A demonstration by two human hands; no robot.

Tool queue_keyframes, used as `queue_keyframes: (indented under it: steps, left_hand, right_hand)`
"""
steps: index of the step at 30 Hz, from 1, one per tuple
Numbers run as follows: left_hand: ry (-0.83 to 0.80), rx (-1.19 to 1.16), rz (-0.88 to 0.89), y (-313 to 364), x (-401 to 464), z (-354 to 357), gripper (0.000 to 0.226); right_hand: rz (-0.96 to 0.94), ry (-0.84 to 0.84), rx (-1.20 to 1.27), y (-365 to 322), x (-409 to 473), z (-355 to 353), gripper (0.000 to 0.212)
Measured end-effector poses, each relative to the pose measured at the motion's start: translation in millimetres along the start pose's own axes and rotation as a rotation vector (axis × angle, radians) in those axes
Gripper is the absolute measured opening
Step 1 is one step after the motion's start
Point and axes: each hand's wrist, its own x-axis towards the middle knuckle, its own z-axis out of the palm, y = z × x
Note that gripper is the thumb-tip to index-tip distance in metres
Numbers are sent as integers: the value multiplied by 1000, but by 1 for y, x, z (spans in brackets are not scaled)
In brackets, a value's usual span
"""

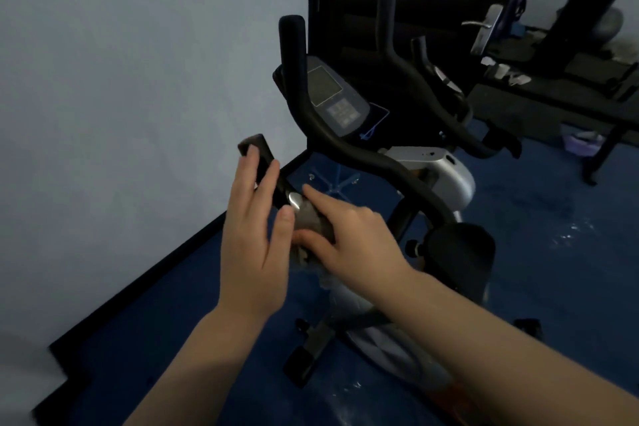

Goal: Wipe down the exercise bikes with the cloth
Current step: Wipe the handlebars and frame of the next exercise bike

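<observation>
The cloth [313, 228], a grey, crumpled rag, sat wrapped around the near handlebar grip [266, 169] of the exercise bike [390, 162], at about seven o'clock from the console [333, 97]. The right hand [349, 235] pinched it against the bar, index finger stretched toward a shiny metal pulse pad, thumb underneath. The left hand [252, 232] lay open and flat, fingers extended against the grip's upper end, steadying rather than clenching. The cloth looked soft, light and limp, likely best bunched in the palm and squeezed round the tube. The grip seemed matte foam or rubber, cylindrical and slightly yielding; the frame beyond curved in smooth black tubing, probably rigid and heavy
</observation>
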Motion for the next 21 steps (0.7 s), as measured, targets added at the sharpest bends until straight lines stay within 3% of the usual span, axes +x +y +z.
queue_keyframes:
  steps: [7, 12, 17, 21]
  left_hand:
    - [-27, 79, -110, 21, -32, 44, 51]
    - [-22, 73, -191, 32, -42, 49, 52]
    - [-44, 101, -262, 48, -55, 47, 56]
    - [-32, 121, -327, 65, -71, 54, 57]
  right_hand:
    - [-129, -441, -254, 40, -9, -46, 60]
    - [-233, -628, -411, 62, 8, -66, 73]
    - [-219, -559, -435, 100, 20, -95, 32]
    - [-196, -500, -341, 106, 17, -96, 34]
